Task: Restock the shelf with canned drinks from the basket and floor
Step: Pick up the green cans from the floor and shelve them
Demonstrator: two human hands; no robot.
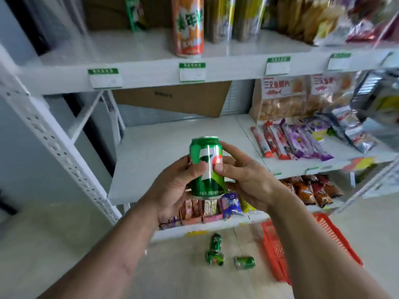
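Note:
A green soda can (207, 156) stands upright in both hands in front of the middle shelf (151, 152). My left hand (177, 182) wraps its lower left side, thumb across the label. My right hand (246, 173) grips its right side, thumb on the front. Three more green cans lie on the floor below: one (215, 242) near the shelf base, one (214, 258) just in front of it, one (244, 262) to the right. A red plastic basket (278, 251) stands on the floor at the right, partly hidden by my right forearm.
The left half of the middle shelf is bare white board. Snack packets (295, 141) fill its right half. An orange tall can (188, 26) stands on the upper shelf among bagged snacks. Small packets (207, 209) line the bottom shelf. A perforated white upright (64, 156) frames the left side.

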